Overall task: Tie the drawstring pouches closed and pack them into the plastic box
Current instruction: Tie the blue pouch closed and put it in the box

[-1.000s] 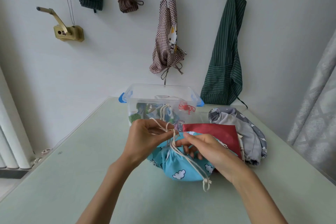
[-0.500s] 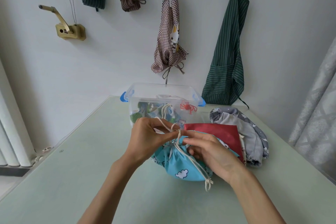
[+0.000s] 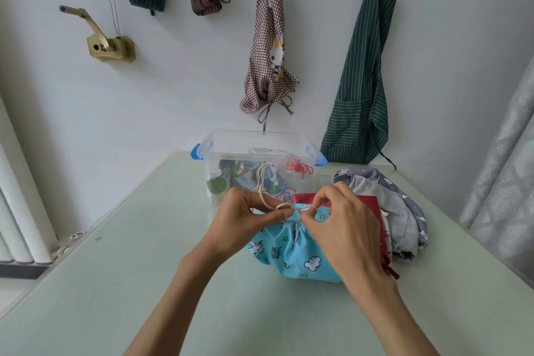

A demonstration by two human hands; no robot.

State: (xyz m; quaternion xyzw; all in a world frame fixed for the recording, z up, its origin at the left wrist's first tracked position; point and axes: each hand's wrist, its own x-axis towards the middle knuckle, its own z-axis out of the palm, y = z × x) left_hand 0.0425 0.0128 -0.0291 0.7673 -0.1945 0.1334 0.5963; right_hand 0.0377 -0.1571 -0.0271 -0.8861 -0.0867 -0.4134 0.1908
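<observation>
Knotting the cream cotton drawstring (image 3: 284, 206) over the gathered neck of the turquoise cloud-print fabric pouch (image 3: 300, 251).

The pouch rests on the pale green tabletop (image 3: 115, 283), near the clear plastic box (image 3: 260, 139). Left hand (image 3: 245, 218) and right hand (image 3: 344, 222) each pinch the cord; pulling evenly outward, low against the gathers, should seat the knot.

Both hands (image 3: 291, 228) apparently knotting blue pouch's (image 3: 291, 254) drawstring (image 3: 284, 206).

On the wall hang a green striped apron (image 3: 359, 78), a checked apron (image 3: 270, 52) and a brass crank bracket (image 3: 108, 45).
</observation>
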